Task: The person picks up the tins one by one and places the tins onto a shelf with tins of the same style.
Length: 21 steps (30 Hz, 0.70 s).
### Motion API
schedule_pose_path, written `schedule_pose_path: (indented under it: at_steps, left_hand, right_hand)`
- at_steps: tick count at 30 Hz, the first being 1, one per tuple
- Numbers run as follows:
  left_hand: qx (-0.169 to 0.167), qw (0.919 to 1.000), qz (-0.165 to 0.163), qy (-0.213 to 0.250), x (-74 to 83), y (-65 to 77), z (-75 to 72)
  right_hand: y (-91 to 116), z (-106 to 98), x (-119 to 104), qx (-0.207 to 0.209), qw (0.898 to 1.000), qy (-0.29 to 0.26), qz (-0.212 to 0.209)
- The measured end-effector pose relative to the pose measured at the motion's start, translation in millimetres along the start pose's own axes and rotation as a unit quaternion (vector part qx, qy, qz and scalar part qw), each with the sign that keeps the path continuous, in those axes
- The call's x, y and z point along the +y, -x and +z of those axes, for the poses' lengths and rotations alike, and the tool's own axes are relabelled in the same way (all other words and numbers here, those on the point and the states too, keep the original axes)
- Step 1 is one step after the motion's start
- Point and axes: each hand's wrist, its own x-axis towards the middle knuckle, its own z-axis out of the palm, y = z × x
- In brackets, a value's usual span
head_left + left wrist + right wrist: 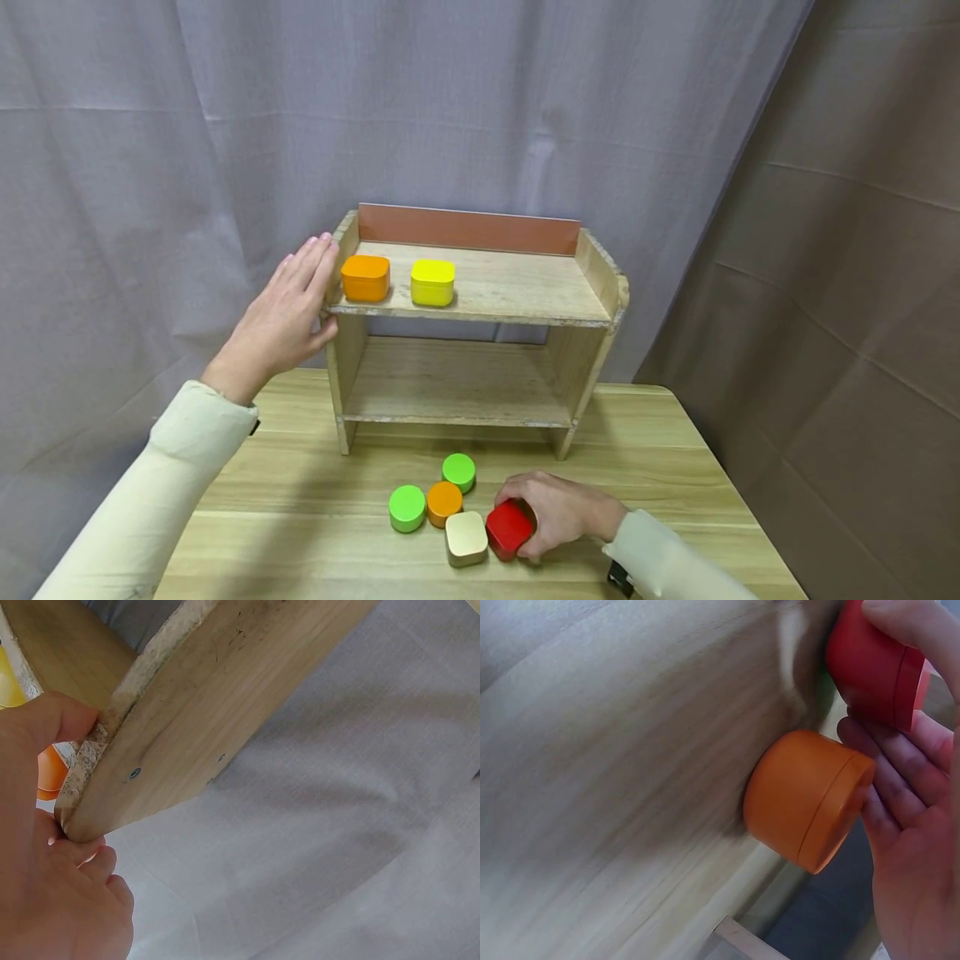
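Observation:
My left hand (pixel 281 312) holds the left side panel of a small two-tier wooden shelf (pixel 517 287), its thumb over the front edge; the left wrist view shows the panel's rounded corner (pixel 97 769) between thumb and fingers. At the table's front, my right hand (pixel 558 508) grips a red rounded-square block (pixel 508 531) between thumb and fingers. A cream block (pixel 466 537) stands just left of the red one. In the right wrist view, an orange piece (pixel 802 799) with a seam stands close by the fingers; whether they touch it, I cannot tell.
On the upper board stand an orange block (pixel 366 278) and a yellow block (pixel 432 282). Two green round pieces (pixel 407 508) and an orange round piece (pixel 444 504) sit on the wooden table (pixel 300 533). Grey curtains (pixel 465 100) hang behind and to the right.

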Motion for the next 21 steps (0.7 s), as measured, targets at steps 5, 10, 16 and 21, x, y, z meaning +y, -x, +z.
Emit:
schedule_pose_path:
  at_steps: [5, 10, 16, 21]
  left_hand:
    - [-0.001, 1.0000, -0.001, 0.002, -0.2, 0.3, 0.4]
    - [-0.005, 1.0000, -0.005, 0.001, -0.6, 0.1, 0.1]
    - [-0.009, 0.9999, -0.007, 0.006, -0.5, 0.1, -0.2]
    - [-0.006, 0.9999, -0.006, 0.006, -0.5, -0.3, 0.5]
  right_hand:
    - [1, -4, -3, 0.005, 1.000, -0.015, 0.019]
    - [1, -7, -3, 0.009, 0.999, -0.030, 0.033]
    - [3, -12, -6, 0.025, 0.999, -0.027, 0.027]
    - [4, -19, -9, 0.044, 0.999, -0.028, 0.014]
